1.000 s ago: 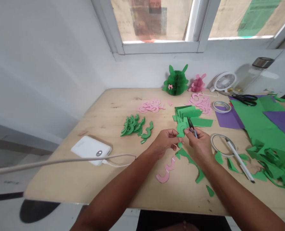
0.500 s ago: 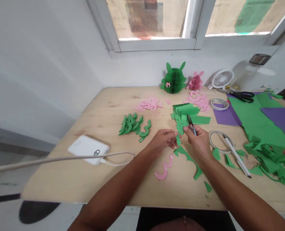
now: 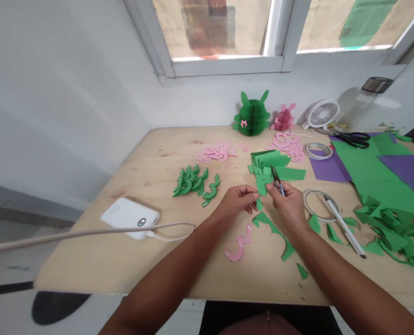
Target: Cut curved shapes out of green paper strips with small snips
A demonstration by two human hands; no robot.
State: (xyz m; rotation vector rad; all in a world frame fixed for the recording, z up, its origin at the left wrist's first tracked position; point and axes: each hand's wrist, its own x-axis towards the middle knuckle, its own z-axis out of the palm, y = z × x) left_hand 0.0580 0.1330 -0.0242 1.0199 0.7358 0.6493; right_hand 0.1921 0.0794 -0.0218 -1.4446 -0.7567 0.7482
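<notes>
A curved green paper piece (image 3: 262, 183) is held between my two hands near the middle of the table. My left hand (image 3: 240, 200) pinches its lower left part. My right hand (image 3: 286, 200) grips its right side with thumb and fingers and also holds small scissors (image 3: 276, 178), whose blades point up and away. Just beyond lie folded green strips (image 3: 271, 160). Below my hands are a green offcut (image 3: 272, 224) and a pink curved piece (image 3: 237, 249). Cut green curved pieces (image 3: 190, 180) are heaped to the left.
A white power bank (image 3: 130, 217) with a cable lies left. Pink pieces (image 3: 215, 152), a green paper figure (image 3: 251, 117) and a fan (image 3: 322, 114) stand or lie behind. Right are tape (image 3: 317, 150), a white pen (image 3: 344, 227) and green scraps (image 3: 393, 228).
The camera view has shifted very slightly. My hands keep the same hold on the green piece and scissors, with hardly any movement.
</notes>
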